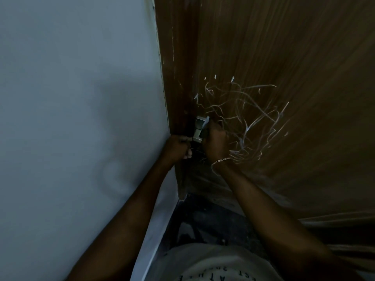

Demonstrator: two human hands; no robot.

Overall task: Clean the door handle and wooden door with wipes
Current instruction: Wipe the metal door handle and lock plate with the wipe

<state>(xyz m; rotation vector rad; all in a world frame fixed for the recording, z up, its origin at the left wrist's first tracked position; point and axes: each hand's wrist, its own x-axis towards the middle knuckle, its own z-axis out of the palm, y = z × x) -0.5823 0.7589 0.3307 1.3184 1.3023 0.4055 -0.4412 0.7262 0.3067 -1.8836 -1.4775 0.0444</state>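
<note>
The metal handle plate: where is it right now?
In the head view, the metal handle plate sits at the wooden door's left edge, between the left hand and right hand.

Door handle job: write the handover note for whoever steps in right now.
Left hand: fist closed at the door's edge, beside the metal lock plate; what it holds is hidden.
Right hand: closed grip at the plate, a white scrap, probably the wipe, showing above its fingers. The handle itself is hidden.
Wooden door: pale scribbles remain right of the hand.
Done: unclear. Left: finish the handle area, then wipe the door.
</note>
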